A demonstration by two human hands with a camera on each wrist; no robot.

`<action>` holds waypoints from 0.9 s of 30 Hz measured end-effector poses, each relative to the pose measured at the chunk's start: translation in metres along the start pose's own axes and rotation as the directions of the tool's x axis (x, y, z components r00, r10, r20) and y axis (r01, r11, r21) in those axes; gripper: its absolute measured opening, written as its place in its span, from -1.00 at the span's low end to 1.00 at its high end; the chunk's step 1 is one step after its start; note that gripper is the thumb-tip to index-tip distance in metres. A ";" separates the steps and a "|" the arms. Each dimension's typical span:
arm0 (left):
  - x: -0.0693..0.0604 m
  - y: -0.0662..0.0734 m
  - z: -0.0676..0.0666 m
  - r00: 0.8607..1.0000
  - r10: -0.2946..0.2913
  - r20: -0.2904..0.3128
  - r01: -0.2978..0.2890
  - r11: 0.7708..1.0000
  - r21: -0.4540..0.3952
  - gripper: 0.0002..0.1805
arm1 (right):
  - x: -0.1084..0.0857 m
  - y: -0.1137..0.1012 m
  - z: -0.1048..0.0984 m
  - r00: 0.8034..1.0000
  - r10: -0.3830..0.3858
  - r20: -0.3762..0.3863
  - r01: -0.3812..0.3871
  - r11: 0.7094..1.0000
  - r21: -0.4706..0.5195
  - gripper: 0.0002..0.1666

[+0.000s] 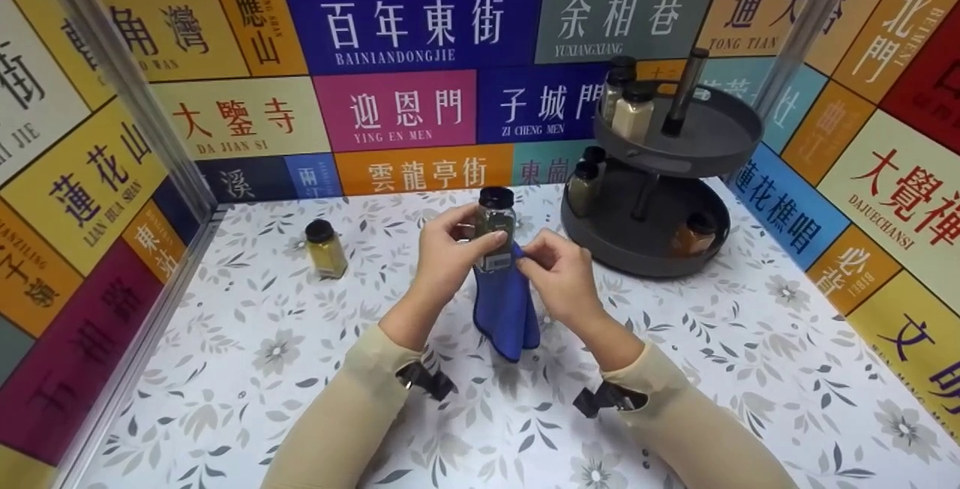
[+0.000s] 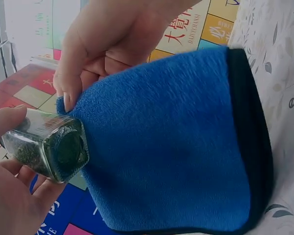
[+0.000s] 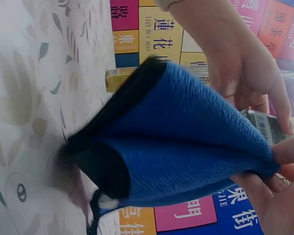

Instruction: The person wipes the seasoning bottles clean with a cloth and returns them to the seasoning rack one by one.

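Observation:
My left hand point(image 1: 448, 245) grips a square glass spice jar point(image 1: 496, 223) with a black lid, held upright above the table. Dark green flakes show through its glass in the left wrist view, and a barcode label is on one side. Beside it, my right hand point(image 1: 559, 271) pinches a blue cloth point(image 1: 506, 313) with dark edging by its upper part. The cloth point(image 2: 161, 142) hangs down in folds, its top right beside the jar point(image 2: 46, 144). In the right wrist view the fingers of my right hand point(image 3: 264, 196) hold the bunched end of the cloth point(image 3: 186, 132).
A jar of yellow powder point(image 1: 326, 250) stands at left on the flower-patterned table point(image 1: 262, 399). At right is a dark two-tier round rack point(image 1: 645, 256) bearing several jars, among them a pale-filled one point(image 1: 632, 115) and a reddish one point(image 1: 694, 234). Sign-printed panels point(image 1: 409, 20) enclose the table.

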State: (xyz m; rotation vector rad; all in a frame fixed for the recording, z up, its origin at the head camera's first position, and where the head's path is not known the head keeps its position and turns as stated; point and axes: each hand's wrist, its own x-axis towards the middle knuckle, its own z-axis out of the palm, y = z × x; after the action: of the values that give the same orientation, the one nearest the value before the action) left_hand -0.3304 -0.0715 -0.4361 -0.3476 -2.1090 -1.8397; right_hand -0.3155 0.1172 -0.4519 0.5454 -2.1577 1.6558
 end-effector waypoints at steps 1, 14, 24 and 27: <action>0.000 -0.001 0.001 1.000 -0.002 0.006 0.002 1.000 0.000 -0.48 | 0.001 -0.001 -0.001 1.000 -0.002 -0.009 0.002 1.000 -0.002 -0.88; -0.008 -0.014 0.022 0.990 -0.008 0.139 0.011 1.000 -0.018 -0.46 | 0.008 -0.006 -0.015 0.951 -0.150 -0.269 0.211 0.954 0.213 -0.92; -0.002 -0.010 0.012 1.000 0.004 0.006 -0.004 1.000 -0.001 -0.47 | 0.005 0.002 -0.005 0.993 -0.063 -0.102 0.071 0.995 0.070 -0.90; 0.000 -0.006 0.006 0.999 -0.004 -0.031 0.003 1.000 -0.024 -0.47 | 0.002 0.004 -0.003 0.999 -0.052 -0.011 0.052 0.999 -0.005 -0.87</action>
State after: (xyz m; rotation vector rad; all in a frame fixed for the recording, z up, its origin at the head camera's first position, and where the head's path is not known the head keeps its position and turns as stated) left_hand -0.3329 -0.0660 -0.4420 -0.3185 -2.0701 -1.8612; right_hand -0.3197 0.1206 -0.4536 0.5847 -2.1207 1.6215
